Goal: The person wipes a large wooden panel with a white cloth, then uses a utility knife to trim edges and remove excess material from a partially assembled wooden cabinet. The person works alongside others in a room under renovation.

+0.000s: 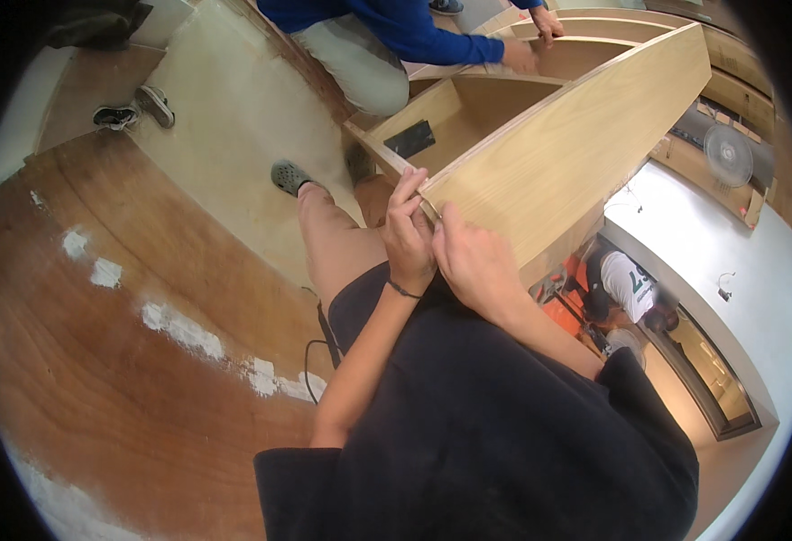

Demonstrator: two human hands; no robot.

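Wooden cabinet (585,135): was pale, grained, compartmented;
Left hand (408,242), right hand (479,266): met at its corner, grips unclear;
Floor (234,117): was beige, beside white-patched brown wood (125,334).

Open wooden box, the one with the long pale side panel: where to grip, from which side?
Probably the narrow top edge of the wooden box, near corner, from the wearer's side. The open top exposes thin panel edges that fingers could hook over. Left hand and right hand are at that corner; a co-worker's hand occupies the far part.
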